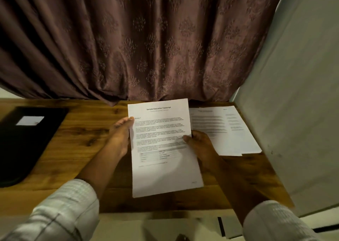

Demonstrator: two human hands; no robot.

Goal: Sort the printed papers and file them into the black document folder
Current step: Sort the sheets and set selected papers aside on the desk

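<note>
I hold a printed sheet [163, 149] headed "Sample Education Transcript" above the middle of the wooden table [73, 149]. My left hand [120, 134] pinches its left edge, thumb on the front. My right hand [199, 143] pinches its right edge the same way. More printed papers [229, 130] lie spread flat on the table to the right. The black document folder [27, 140] lies closed at the table's left end, with a white label on its cover.
A brown patterned curtain [146, 48] hangs right behind the table's far edge. A pale wall [297, 103] borders the table on the right. The table's near edge runs just below the held sheet.
</note>
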